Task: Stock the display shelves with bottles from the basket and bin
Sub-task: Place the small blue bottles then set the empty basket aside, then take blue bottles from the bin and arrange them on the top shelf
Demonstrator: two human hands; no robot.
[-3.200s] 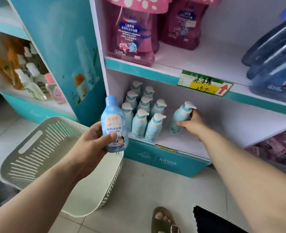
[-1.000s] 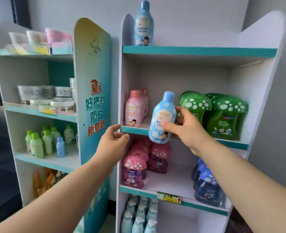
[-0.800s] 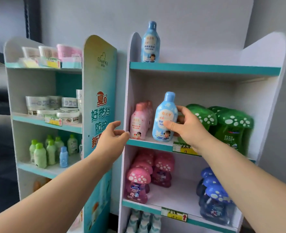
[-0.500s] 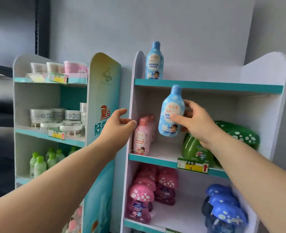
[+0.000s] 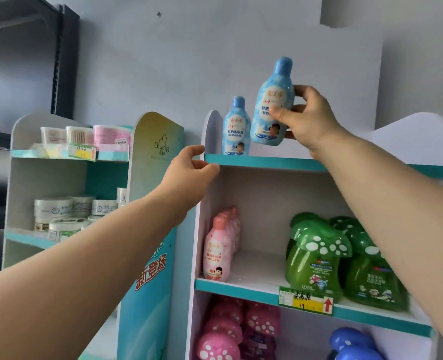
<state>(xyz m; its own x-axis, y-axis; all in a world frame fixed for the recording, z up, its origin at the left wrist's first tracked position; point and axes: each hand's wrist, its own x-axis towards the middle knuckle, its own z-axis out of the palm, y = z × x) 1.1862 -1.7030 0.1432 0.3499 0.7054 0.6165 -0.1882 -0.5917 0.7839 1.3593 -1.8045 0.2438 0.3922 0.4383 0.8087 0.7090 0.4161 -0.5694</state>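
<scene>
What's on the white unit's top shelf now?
One blue bottle stands on the top shelf near its left end. The right hand holds a second blue bottle beside it, not clearly set down. The forearm covers the shelf further right.

All that shows of the person is two arms and two hands — the left hand (image 5: pixel 189 175) and the right hand (image 5: pixel 306 118). The left forearm (image 5: pixel 85 255) and the right forearm (image 5: pixel 397 216) are bare from wrist to the edge of view, smooth-skinned and slender. The right thumb (image 5: pixel 280 114) carries a short, plain nail — finer detail is blurred.
</scene>
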